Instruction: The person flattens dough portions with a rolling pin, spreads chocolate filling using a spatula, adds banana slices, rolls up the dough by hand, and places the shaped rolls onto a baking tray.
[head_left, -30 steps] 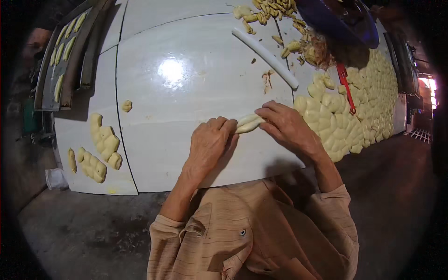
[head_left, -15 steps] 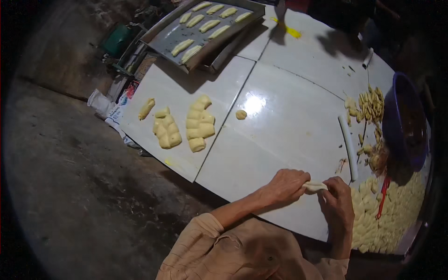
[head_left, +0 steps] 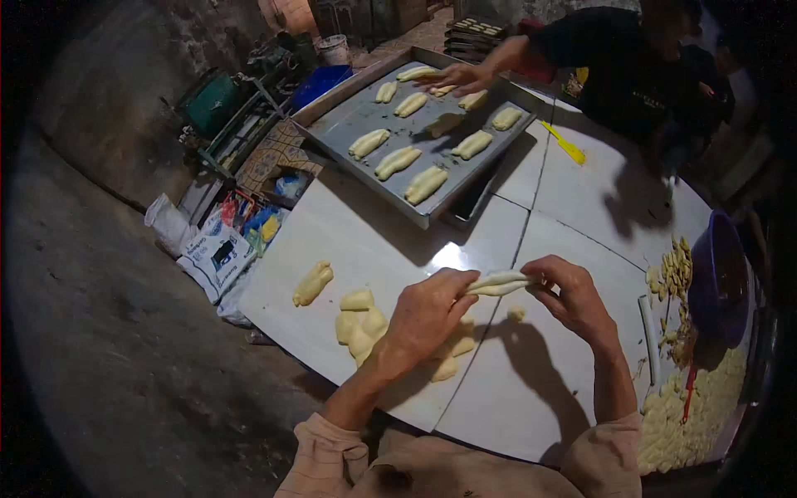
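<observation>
Both my hands are raised over the white table, holding a pale dough roll (head_left: 500, 283) between them. My left hand (head_left: 425, 311) pinches its left end, and my right hand (head_left: 574, 299) pinches the other. Under my left hand and forearm lie soft dough pieces (head_left: 361, 328), partly hidden. One longer filled dough roll (head_left: 313, 284) rests by itself to their left. A small round dough bit (head_left: 516, 314) sits on the table below the held roll. Beyond my hands, a metal baking tray (head_left: 344, 120) carries several shaped dough rolls.
A co-worker's hand (head_left: 461, 79) reaches over the tray from the far side. A yellow brush (head_left: 567, 145) lies beside it. Right: a purple basin (head_left: 716, 278), finger-shaped pieces (head_left: 671, 270), a white rod (head_left: 650, 340), a red-handled tool (head_left: 689, 394) and many flat dough pieces (head_left: 697, 415).
My hands have moved up and left with the dough roll, away from the table's near edge. The view has shifted toward the tray, and a co-worker's arm now reaches over it.
</observation>
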Motion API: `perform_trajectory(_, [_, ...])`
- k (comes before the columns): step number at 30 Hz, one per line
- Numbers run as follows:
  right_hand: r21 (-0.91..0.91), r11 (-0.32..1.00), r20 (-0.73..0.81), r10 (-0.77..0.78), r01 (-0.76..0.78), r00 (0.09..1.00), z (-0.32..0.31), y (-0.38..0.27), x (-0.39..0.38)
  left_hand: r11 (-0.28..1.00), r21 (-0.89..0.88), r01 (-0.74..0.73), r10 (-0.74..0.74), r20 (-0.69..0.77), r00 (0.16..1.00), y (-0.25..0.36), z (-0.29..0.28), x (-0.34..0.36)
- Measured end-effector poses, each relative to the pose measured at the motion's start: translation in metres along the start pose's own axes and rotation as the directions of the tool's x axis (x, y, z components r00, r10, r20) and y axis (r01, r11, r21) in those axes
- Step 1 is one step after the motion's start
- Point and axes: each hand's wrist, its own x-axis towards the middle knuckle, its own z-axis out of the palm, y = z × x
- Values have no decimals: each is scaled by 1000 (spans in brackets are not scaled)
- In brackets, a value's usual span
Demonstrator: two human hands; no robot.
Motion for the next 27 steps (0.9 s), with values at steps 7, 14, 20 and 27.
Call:
perform_trajectory(7, [-174, 983, -12, -66, 63, 998, 79, -11, 178, 988, 149, 38, -14, -158, 987, -95, -115, 59])
perform_trajectory(14, [-181, 970, -107, -181, 159, 978, 139, 9, 351, 920, 384, 83, 21, -260, 965, -179, -183, 163])
perform_trajectory(20, [-115, 981, 73, -151, 159, 986, 176, 65, 441, 703, 656, 273, -240, -142, 960, -244, -184, 231])
perform_trajectory(27, [-291, 931, 185, -172, 221, 968, 209, 78, 448, 546, 783, 297, -421, -50, 906, -269, -180, 257])
